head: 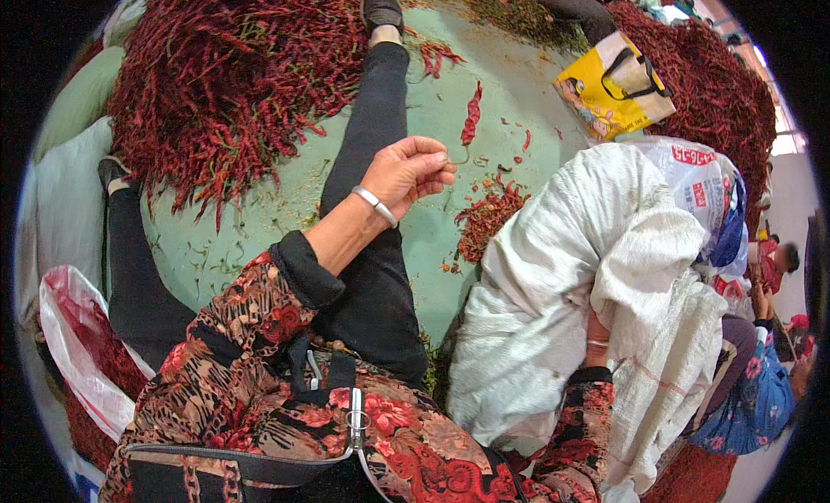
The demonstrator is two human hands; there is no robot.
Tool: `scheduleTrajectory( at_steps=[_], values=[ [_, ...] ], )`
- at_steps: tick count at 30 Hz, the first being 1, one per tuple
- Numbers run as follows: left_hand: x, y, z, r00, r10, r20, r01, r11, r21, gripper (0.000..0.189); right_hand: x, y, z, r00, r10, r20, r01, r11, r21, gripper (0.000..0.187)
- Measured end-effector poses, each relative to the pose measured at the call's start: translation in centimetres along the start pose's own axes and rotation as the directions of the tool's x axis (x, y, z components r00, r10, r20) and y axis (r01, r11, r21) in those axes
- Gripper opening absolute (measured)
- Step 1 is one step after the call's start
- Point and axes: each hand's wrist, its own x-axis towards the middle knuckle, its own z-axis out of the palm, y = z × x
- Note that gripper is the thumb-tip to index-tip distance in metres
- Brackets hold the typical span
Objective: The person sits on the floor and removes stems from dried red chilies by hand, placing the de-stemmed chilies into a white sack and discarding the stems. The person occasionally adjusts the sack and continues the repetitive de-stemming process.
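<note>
My left hand (pixel 410 171), with a silver bangle on its wrist, pinches the thin stem of a dried red chili pepper (pixel 473 116) between thumb and fingers. The pepper points away from me above the green floor (pixel 428 269). To the right, a white woven sack (pixel 532 276) lies bunched up beside my leg. My right wrist (pixel 596 347) goes in under a fold of this sack; the hand itself is hidden, so its grip cannot be made out. A small heap of chili pieces (pixel 489 217) lies between my leg and the sack.
A large pile of dried chilies (pixel 246 81) rises between my spread legs. Loose stems (pixel 224 256) dot the floor. A yellow bag (pixel 613 88) stands before another chili pile (pixel 707 81). An open plastic sack (pixel 84 347) holds red chilies at left. A person in blue (pixel 746 399) sits at right.
</note>
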Motion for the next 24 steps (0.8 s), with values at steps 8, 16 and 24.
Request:
scheduleTrajectory(
  at_steps=[8, 16, 24],
  values=[
    [-8.5, 5.3, -4.5, 0.982, 0.106, 0.159, -0.101, 0.994, -0.039, 0.010, 2.7, -23.4, 7.4, 0.891, -0.424, 0.161, 0.374, 0.888, 0.268, 0.020],
    [-17.0, 8.2, -10.3, 0.981, 0.193, 0.037, -0.195, 0.939, 0.285, 0.010, -0.1, -41.3, 1.0, 0.579, -0.724, -0.375, 0.814, 0.492, 0.308, 0.010],
    [-24.2, 6.6, -16.6, 0.953, 0.301, 0.013, -0.291, 0.909, 0.297, 0.008, -9.3, -47.2, 5.9, 0.344, -0.870, 0.353, 0.535, 0.491, 0.688, 0.014]
  ],
)
